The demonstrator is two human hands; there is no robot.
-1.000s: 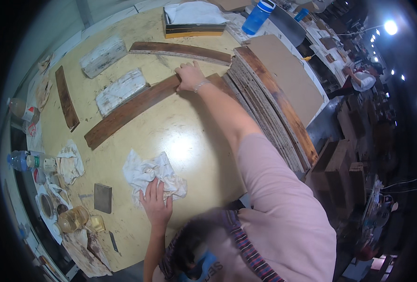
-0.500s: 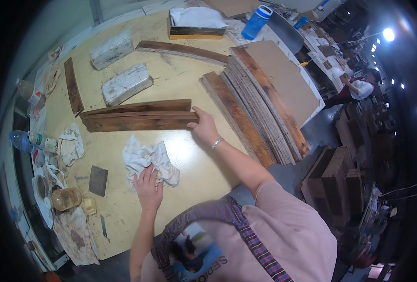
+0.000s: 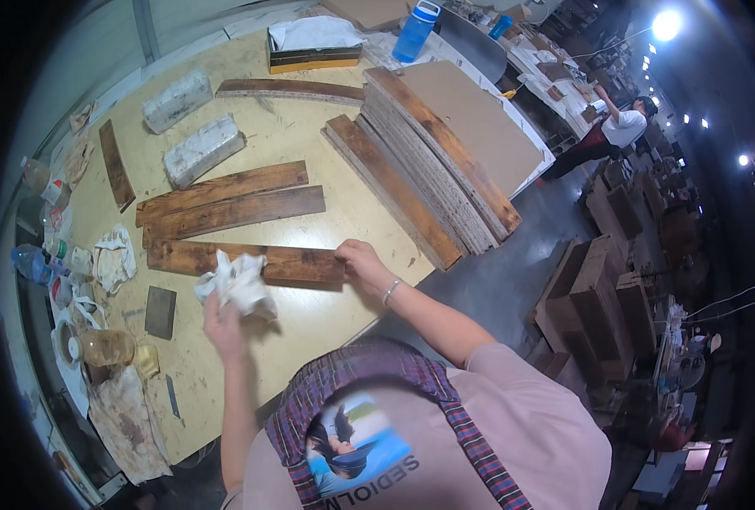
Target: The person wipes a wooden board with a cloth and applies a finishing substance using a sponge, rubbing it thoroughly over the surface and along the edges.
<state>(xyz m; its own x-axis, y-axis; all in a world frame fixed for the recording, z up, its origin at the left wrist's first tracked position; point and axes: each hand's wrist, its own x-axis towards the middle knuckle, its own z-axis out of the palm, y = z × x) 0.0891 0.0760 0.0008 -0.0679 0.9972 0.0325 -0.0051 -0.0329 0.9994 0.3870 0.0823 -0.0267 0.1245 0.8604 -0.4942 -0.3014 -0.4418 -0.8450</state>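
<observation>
My right hand (image 3: 362, 265) pinches the right end of a brown wooden plank (image 3: 303, 263) that lies across the yellowish table. In my left hand (image 3: 222, 323) is a crumpled white rag (image 3: 243, 287), which covers part of that plank's near edge; the hand is slightly blurred. Just beyond, two more brown planks (image 3: 237, 212) lie side by side at a slight angle. On the right is a stack of planks (image 3: 445, 157), its top faces stained brown and its sides rough grey.
Two white-wrapped blocks (image 3: 205, 151) and a curved strip (image 3: 288, 89) lie farther back, near a cloth-topped box (image 3: 314, 59) and blue bottle (image 3: 416, 34). At left are a jar of yellowish liquid (image 3: 107, 348), dark flat pad (image 3: 161, 312) and thin knife (image 3: 173, 396). Another person (image 3: 622, 127) stands far right.
One plank has come toward me, apart from the others, with my right hand on its end. My left hand has lifted the rag off the table to the plank. The other planks now lie flat.
</observation>
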